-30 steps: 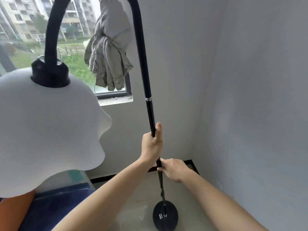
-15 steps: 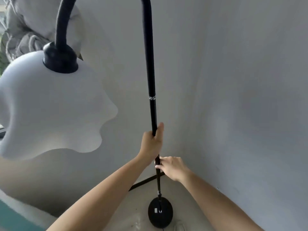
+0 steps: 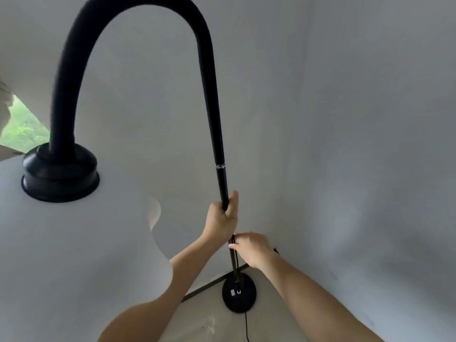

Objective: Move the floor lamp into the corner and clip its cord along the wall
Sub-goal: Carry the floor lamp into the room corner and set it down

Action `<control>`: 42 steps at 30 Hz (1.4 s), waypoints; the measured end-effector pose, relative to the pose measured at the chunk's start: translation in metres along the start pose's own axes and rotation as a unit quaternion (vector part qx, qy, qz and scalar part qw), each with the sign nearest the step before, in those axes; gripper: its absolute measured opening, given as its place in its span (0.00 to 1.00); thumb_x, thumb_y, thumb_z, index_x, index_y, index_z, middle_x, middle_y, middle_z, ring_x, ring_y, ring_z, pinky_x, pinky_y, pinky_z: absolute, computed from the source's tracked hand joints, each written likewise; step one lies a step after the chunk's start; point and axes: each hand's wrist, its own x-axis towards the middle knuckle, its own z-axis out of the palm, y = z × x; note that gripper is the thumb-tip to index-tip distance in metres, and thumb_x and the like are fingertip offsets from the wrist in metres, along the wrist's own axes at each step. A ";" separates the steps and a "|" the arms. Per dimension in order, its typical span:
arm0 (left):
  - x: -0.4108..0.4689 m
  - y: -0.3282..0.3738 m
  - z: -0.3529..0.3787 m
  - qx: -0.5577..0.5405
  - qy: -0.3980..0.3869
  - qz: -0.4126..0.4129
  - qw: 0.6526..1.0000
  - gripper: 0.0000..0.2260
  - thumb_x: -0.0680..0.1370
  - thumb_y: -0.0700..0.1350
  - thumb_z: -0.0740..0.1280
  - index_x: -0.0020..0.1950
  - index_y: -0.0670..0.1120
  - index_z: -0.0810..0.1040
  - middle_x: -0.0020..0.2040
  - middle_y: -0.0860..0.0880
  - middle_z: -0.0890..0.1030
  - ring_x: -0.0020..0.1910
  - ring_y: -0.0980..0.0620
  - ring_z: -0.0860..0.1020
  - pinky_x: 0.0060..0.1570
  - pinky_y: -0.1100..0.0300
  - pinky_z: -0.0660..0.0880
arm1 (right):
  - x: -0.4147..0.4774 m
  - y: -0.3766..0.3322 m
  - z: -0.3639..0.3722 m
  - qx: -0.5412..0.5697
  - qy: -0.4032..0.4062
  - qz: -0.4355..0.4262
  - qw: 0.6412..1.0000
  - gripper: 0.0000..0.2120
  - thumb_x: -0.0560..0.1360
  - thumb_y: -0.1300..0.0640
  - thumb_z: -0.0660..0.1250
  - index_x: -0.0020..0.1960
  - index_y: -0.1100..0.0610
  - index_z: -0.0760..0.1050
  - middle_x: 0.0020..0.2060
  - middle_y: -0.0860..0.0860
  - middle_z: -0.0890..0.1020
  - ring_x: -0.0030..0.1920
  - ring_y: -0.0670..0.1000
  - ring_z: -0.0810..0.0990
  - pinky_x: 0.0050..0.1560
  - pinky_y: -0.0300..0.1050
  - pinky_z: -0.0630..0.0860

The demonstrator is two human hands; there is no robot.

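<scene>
The floor lamp has a black pole (image 3: 220,174) that arches over to a large white shade (image 3: 74,243) at the left. Its round black base (image 3: 238,294) stands on the pale floor close to the corner where two white walls meet. My left hand (image 3: 223,214) is wrapped around the pole at mid height. Just below it, my right hand (image 3: 251,248) grips the thinner lower pole. A thin black cord (image 3: 246,327) trails from the base toward the bottom edge of the view.
A dark baseboard strip (image 3: 209,282) runs along the foot of the left wall. A sliver of window with greenery (image 3: 22,129) shows at the far left. The white wall (image 3: 370,169) on the right stands close to my right arm.
The view has swung right and the lamp has moved toward the corner; the window and the knotted curtain have slid out at the left. Both hands keep their hold on the pole.
</scene>
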 end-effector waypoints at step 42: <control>0.002 -0.071 -0.038 0.052 -0.170 -0.207 0.962 0.23 0.81 0.59 0.60 0.50 0.38 0.75 0.45 0.36 0.76 0.43 0.40 0.76 0.45 0.50 0.74 | -0.114 -0.003 -0.003 0.338 0.168 0.217 0.900 0.17 0.80 0.41 0.51 0.52 0.46 0.76 0.47 0.57 0.83 0.48 0.55 0.82 0.53 0.53 0.77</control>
